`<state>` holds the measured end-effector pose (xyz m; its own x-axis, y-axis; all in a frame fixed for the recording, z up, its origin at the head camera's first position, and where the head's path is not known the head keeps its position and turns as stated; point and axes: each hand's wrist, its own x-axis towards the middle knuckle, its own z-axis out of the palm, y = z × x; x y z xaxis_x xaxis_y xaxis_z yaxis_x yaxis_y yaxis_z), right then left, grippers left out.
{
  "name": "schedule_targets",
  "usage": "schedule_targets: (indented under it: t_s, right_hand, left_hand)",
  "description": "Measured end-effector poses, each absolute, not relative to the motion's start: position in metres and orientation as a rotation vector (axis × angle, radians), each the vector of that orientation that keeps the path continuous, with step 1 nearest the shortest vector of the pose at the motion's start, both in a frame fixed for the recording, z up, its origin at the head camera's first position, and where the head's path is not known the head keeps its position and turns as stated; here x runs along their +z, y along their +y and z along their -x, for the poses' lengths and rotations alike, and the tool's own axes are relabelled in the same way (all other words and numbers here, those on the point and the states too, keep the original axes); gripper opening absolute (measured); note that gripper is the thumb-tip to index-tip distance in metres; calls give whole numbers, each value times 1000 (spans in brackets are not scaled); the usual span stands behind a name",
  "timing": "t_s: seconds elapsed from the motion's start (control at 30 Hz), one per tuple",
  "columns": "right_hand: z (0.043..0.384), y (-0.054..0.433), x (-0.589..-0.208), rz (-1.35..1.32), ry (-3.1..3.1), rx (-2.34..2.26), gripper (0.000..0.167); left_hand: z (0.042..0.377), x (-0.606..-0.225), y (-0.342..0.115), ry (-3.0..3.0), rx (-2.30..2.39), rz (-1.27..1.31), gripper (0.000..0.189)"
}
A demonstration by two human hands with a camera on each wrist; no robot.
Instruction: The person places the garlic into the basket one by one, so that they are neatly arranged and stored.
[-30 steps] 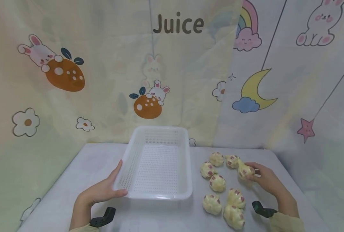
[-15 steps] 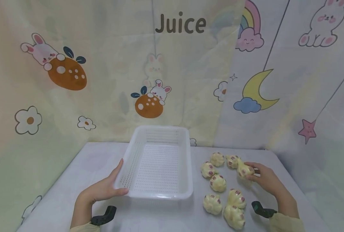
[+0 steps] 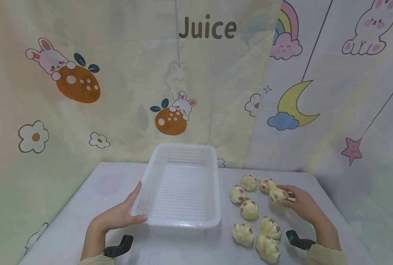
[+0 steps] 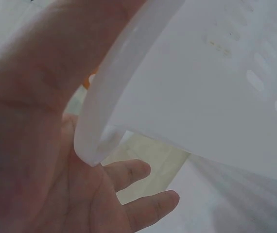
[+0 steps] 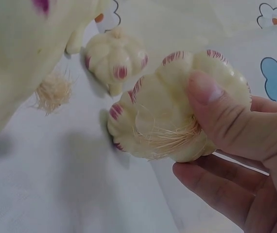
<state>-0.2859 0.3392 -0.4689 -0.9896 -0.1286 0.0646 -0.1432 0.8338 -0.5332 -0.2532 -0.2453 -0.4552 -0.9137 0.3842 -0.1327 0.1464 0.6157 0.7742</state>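
A white plastic basket with perforated sides and bottom stands on the table, empty inside. My left hand holds its near-left corner, thumb over the rim and fingers spread along the outside; in the left wrist view the rim sits against the palm. With thumb and fingers, my right hand pinches a garlic bulb with purple marks. Its root hairs show in the right wrist view, where the thumb presses the held bulb. Another garlic bulb lies just behind it; whether they touch is unclear.
Several more garlic bulbs lie right of the basket: one at the back, one below it, others nearer the front. A printed curtain hangs behind the white table.
My right hand and the garlic bulb in it have shifted slightly left. The left hand keeps its hold on the basket. The whole head view has drifted a little.
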Motion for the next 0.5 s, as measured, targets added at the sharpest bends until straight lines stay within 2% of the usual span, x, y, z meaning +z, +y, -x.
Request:
schedule_targets:
  t_s: [0.5]
  right_hand:
    - [281,326,-456,-269,-2945,860,63]
  left_hand:
    - [254,-455,-245,2533,1205,-416,116]
